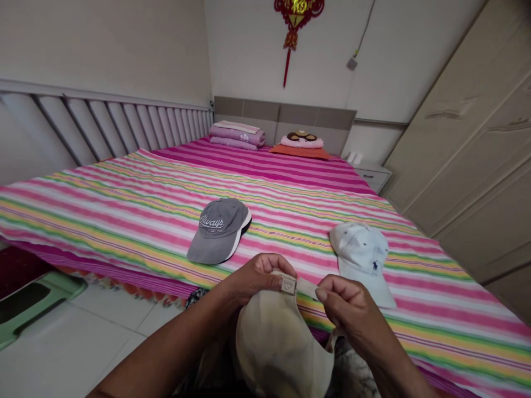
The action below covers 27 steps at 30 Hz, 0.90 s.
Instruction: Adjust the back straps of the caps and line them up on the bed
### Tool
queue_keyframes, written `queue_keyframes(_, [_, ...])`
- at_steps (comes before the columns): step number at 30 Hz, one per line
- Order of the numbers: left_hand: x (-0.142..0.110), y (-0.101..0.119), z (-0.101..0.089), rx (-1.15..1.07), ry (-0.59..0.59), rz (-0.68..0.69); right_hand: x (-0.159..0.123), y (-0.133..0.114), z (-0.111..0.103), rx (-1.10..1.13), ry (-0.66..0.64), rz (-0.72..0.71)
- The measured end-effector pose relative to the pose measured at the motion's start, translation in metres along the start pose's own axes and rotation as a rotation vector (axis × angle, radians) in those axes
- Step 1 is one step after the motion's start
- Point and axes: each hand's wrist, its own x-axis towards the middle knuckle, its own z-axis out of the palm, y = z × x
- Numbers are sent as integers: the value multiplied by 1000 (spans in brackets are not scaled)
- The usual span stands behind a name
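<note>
A beige cap (274, 342) hangs upside-down in front of me, its back strap held up between both hands. My left hand (255, 275) pinches the strap's buckle end. My right hand (346, 304) pinches the loose strap tail just right of the buckle. Both hands are closed on the strap. On the striped bed (124, 204) beyond lie a grey cap (218, 229) with white lettering, left of my hands, and a white cap (363, 257) to the right.
Folded pink bedding (237, 135) and a pillow (301, 145) lie at the headboard. A white nightstand (371, 172) and a tall wardrobe (468, 143) stand on the right. A green stool (35, 301) sits on the tiled floor at left. A slatted rail lines the left wall.
</note>
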Motion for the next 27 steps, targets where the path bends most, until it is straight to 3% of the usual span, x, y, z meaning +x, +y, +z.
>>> queue_keyframes(13, [-1, 2, 3, 87, 34, 27, 0, -2, -2, -174, -24, -29])
queue_keyframes(18, [-1, 2, 5, 112, 29, 41, 0, -2, -2, -233, 38, -84])
queue_keyframes(27, [1, 0, 7, 110, 29, 49, -1, -7, 9, -187, 91, -56])
